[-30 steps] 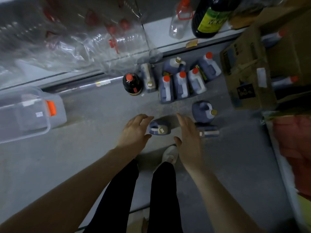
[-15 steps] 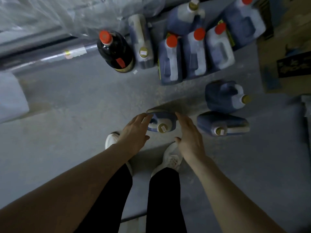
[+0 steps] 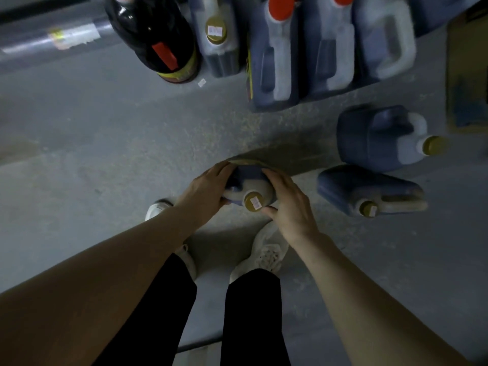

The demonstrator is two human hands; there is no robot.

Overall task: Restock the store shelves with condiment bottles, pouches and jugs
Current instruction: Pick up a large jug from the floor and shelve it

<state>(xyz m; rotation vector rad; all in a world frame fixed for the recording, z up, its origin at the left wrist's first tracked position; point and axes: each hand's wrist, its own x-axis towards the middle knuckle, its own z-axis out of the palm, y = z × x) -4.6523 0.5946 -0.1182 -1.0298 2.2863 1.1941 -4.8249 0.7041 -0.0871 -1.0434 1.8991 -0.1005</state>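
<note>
A dark jug with a gold cap (image 3: 250,190) stands upright on the grey floor just ahead of my feet. My left hand (image 3: 204,188) grips its left side, fingers curled round the body near the handle. My right hand (image 3: 289,204) grips its right side, thumb by the cap. Two more gold-capped jugs (image 3: 380,138) (image 3: 369,191) stand just to the right. Several red-capped jugs (image 3: 280,54) stand in a row further ahead.
A round dark bottle with a red cap (image 3: 155,35) stands at the top left beside another gold-capped jug (image 3: 216,35). A shelf base rail (image 3: 50,38) runs along the top left. A cardboard box (image 3: 467,75) sits at the right edge. My white shoes (image 3: 264,252) are below the jug.
I have bent down and the view has closed in on the floor. Both hands moved from hovering beside the jug to gripping it on either side.
</note>
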